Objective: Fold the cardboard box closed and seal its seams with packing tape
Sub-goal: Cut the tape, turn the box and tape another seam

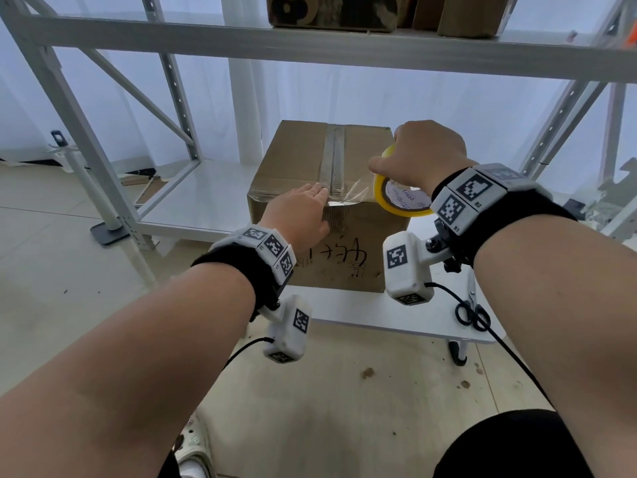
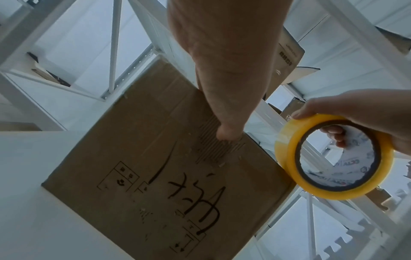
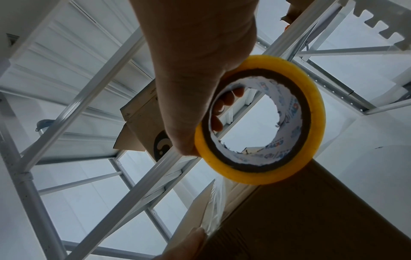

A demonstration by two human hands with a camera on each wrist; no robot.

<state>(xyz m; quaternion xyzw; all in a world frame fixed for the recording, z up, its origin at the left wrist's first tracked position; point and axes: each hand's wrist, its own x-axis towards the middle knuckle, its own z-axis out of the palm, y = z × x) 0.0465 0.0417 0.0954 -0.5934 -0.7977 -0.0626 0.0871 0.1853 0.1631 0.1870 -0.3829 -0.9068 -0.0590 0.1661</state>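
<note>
A brown cardboard box [image 1: 296,160] with its flaps folded shut stands on a low white table [image 1: 362,312]. Clear tape runs along its centre seam. My left hand [image 1: 300,212] lies flat over the box's front top edge, fingers straight on top, thumb pressing the front face [image 2: 227,135]. My right hand [image 1: 420,153] grips a yellow roll of packing tape [image 1: 400,201] at the box's right front corner, fingers through its core [image 3: 224,105]. A clear strip of tape [image 1: 351,194] stretches from the roll to the front edge by my left hand. Black handwriting marks the front face [image 2: 195,202].
Black-handled scissors [image 1: 472,312] lie on the table's right end. A white metal rack [image 1: 103,167] stands behind, with more cardboard boxes [image 1: 331,12] on its upper shelf. Cables hang from both wrist cameras. Tiled floor lies below.
</note>
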